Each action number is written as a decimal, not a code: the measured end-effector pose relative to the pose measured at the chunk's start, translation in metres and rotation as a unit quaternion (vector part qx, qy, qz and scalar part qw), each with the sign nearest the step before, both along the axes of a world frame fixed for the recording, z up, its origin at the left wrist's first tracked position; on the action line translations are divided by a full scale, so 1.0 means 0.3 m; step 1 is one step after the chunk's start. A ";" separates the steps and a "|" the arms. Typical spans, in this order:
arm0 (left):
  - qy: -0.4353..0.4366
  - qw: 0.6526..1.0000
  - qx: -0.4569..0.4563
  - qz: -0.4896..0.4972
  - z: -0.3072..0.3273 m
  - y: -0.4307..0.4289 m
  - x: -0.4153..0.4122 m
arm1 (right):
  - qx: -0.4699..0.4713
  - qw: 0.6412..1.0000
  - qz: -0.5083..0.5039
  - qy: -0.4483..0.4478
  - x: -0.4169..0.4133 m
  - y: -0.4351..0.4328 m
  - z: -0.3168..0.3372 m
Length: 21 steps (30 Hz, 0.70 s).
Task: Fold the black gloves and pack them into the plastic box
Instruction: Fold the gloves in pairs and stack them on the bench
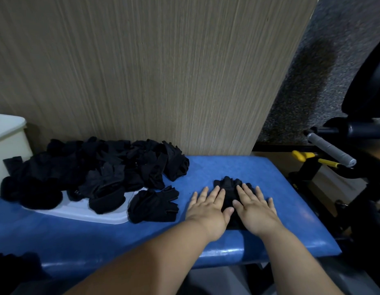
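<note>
Blue padding covers the counter (280,216), which backs onto a wood-grain panel (142,71). On it, the fingers (216,194) of the left hand (208,209) lie straight and slightly spread, pressing flat on the left half of a black glove (227,185). The fingers (247,192) of the right hand (256,211) lie the same way on its right half. The two thumbs nearly meet over the glove's middle. Only the glove's short finger stubs show beyond the fingertips, and a dark strip of it shows between the palms. Both bare forearms run back toward the near edge of the counter. Just left of this glove, apart from it, lies another black glove (153,206), loosely crumpled. Farther left of the pressed glove a big heap of black gloves (99,167) is piled, partly on a flat white tray or lid (82,212) whose corner shows under it. Beyond the heap, at the far left edge of view, stands part of a white plastic box (6,141); what is inside it cannot be seen. Right of the pressed glove, off the counter's end, are a grey grip bar (331,150), a yellow-handled tool (308,156) and a dark metal frame (306,173). Speckled grey carpet (325,60) lies behind these.
</note>
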<state>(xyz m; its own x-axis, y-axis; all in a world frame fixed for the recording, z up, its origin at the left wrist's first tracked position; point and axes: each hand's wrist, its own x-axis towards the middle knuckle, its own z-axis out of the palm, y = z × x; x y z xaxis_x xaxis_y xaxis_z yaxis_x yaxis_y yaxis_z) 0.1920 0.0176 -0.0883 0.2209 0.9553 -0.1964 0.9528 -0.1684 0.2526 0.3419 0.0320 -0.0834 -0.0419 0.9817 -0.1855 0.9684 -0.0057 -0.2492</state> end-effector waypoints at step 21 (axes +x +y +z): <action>-0.123 0.975 0.152 0.107 0.265 -0.174 -0.326 | 0.295 0.934 0.125 0.157 -0.370 -0.107 0.106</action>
<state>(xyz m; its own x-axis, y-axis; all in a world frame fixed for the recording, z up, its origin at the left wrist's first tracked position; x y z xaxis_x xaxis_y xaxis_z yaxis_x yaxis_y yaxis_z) 0.0942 -0.0345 -0.0086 0.0157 0.9905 0.1370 0.8909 -0.0760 0.4477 0.2308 -0.0002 -0.0516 -0.2458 0.8612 0.4449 0.7993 0.4397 -0.4095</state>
